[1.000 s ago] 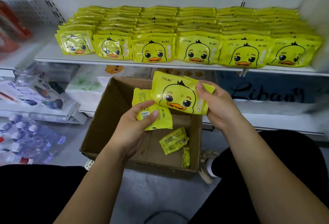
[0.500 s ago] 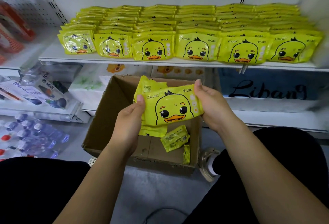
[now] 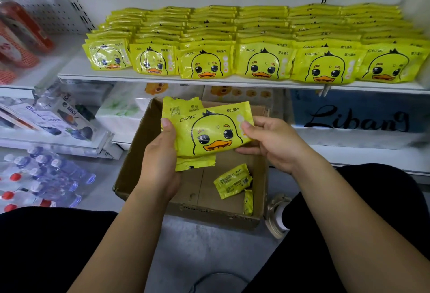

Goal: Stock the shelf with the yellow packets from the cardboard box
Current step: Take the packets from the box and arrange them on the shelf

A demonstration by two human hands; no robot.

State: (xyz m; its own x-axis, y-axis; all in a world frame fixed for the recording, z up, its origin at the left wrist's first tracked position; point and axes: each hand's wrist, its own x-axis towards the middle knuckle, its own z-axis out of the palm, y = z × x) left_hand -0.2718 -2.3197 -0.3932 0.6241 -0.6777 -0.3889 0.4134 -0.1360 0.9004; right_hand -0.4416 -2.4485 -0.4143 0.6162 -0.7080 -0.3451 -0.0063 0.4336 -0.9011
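**Yellow packets: two in hand over the box**

Left hand (image 3: pixel 160 167) grips two stacked packets, thumb on the duck-face packet (image 3: pixel 214 130); the rear packet (image 3: pixel 181 109) sits behind it. Right hand (image 3: pixel 274 144) pinches the duck-face packet's right edge. Both are held above the cardboard box (image 3: pixel 209 214), which contains two loose packets (image 3: pixel 232 181). The shelf (image 3: pixel 162 81) above carries rows of packets (image 3: pixel 263 60).

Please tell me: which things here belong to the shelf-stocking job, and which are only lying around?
Job: front packet, held by left hand and right hand; back packet in the left hand; loose packets in the cardboard box; stocked packets on the shelf.
Lying about: water bottles, tissue packs, blue Libang pack, red packages at left.
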